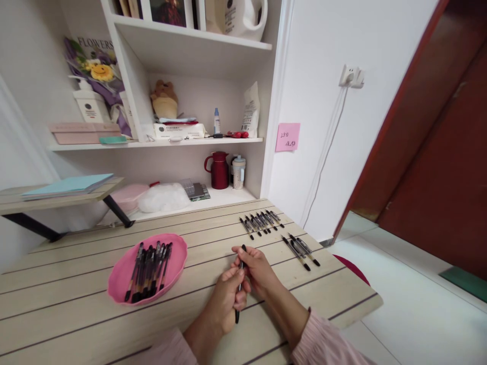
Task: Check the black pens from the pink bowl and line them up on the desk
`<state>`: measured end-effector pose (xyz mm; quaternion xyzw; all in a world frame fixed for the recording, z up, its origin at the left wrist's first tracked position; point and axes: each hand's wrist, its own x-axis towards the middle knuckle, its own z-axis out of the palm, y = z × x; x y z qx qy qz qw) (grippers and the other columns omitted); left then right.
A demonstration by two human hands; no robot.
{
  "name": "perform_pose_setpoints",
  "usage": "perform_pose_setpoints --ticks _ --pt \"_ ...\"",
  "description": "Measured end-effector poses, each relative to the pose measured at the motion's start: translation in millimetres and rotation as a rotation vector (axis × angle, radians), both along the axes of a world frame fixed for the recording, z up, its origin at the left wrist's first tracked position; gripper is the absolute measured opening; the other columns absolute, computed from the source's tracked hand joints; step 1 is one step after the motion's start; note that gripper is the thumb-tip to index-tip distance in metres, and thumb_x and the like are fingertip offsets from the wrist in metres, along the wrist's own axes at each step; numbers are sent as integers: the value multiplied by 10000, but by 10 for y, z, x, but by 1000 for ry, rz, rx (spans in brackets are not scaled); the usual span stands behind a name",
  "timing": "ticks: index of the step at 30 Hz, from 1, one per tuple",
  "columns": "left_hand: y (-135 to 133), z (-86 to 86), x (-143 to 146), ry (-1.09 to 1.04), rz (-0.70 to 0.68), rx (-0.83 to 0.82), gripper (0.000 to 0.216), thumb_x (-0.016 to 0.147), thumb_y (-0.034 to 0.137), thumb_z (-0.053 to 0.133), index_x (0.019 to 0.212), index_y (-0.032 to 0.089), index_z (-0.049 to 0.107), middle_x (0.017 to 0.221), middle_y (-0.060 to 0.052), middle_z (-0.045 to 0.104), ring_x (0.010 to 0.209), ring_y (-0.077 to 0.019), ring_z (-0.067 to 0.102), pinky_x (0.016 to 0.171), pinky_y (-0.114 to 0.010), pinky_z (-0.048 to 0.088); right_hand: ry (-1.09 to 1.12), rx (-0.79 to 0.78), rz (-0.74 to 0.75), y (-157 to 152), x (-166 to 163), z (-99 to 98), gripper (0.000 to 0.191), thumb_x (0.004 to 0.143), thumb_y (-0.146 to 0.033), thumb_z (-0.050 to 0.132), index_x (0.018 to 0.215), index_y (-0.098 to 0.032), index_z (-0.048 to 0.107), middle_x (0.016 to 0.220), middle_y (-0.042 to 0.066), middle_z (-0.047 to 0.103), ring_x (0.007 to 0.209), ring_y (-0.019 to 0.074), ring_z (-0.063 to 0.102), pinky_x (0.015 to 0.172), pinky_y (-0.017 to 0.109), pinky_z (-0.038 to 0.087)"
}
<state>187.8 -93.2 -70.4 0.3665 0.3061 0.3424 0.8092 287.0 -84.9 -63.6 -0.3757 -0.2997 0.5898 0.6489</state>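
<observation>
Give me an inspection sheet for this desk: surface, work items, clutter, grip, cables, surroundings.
Surface: plank-patterned tabletop with dark lines.
Work items: black-ended pens in a pink dish; two pen groups, the far group and the near group, lie on the right.
Clutter: light-blue-topped stack on a raised stand.
Grip: left hand and right hand both hold one black pen.
Cables: cord hangs from the wall socket.
Surroundings: white shelving with a red jug, pink sticky note, reddish-brown door.

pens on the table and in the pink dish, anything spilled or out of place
Nothing stands out: the bunched pens lie inside the pink dish, and the loose pens lie in two groups on the table, no spill visible.
</observation>
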Motion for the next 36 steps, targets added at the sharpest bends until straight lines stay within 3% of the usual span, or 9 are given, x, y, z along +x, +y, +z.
perform_pose_setpoints --ticks 5,12,19,23,27,30,33,35,36 --pt "-4 93 -42 -42 -89 -21 297 681 353 655 885 205 497 535 76 483 311 27 201 339 -120 73 110 49 36 29 87 33 385 662 -409 684 917 -138 589 597 15 623 560 128 606 402 163 405" --pt "23 63 -64 8 -144 -13 209 726 334 574 855 193 490 475 74 478 279 2 233 333 -146 62 109 100 -91 50 117 46 375 684 -429 660 953 -181 579 726 34 667 592 113 589 482 197 438" --pt "3 63 -84 43 -187 14 192 725 333 526 851 190 503 483 71 486 269 -3 226 330 -155 65 94 100 -258 137 270 4 344 691 -456 625 919 -211 547 628 -28 573 500 97 537 427 199 406" --pt "43 46 -100 50 -176 22 169 750 316 485 869 197 494 502 69 481 280 -6 235 330 -157 69 -211 -111 -317 166 366 -62 265 753 -429 501 822 -176 543 537 -46 481 365 55 384 339 177 281" --pt "63 40 -103 71 -173 25 155 764 312 465 870 202 493 512 69 477 287 -6 231 332 -161 67 -371 -152 -248 94 530 -54 125 681 -246 549 758 -150 571 632 20 587 420 78 461 408 214 355" --pt "47 59 -99 90 -169 31 161 765 306 465 880 200 500 511 69 477 288 -5 228 335 -162 68 -566 -157 -281 -10 762 -20 97 661 -193 555 743 -161 597 666 35 619 515 126 538 497 250 386" --pt "30 79 -95 95 -172 42 163 760 299 472 877 192 509 508 66 480 289 -4 229 336 -164 69 -1269 -216 -431 -114 989 -21 88 714 -182 525 742 -162 607 725 67 639 685 172 590 589 260 374" --pt "27 84 -93 93 -179 44 163 758 300 474 871 189 512 506 64 481 287 -4 229 335 -165 67 -1755 -253 -448 -171 1070 -46 137 766 -185 478 755 -144 609 774 102 644 763 193 598 621 269 364" --pt "27 83 -93 91 -181 45 164 758 301 474 870 188 513 505 64 482 286 -4 231 335 -165 66 -1894 -262 -421 -195 1085 -63 164 786 -189 458 760 -135 610 793 117 643 773 200 600 621 274 361"
